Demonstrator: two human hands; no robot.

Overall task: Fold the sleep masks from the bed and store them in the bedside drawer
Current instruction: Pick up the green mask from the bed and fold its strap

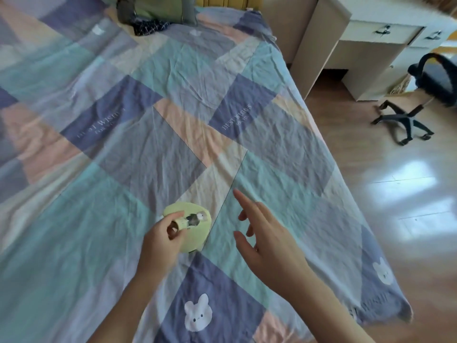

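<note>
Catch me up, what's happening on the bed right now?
A person stands over a bed with a patchwork sheet. The left hand pinches a pale yellow sleep mask that looks folded in half, at its rolled strap, just above the sheet. The right hand hovers open beside it, fingers spread, holding nothing. A dark patterned cloth lies near the pillow at the far end. No bedside drawer is clearly identifiable; only a desk with drawers shows.

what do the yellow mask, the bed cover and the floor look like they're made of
Yellow sleep mask: soft matte fabric, probably padded; it lies folded over.
Bed cover: thin woven cloth, likely cotton, finely creased throughout.
Floor: glossy wood or wood-look laminate, showing plank lines and bright window glare.
</note>
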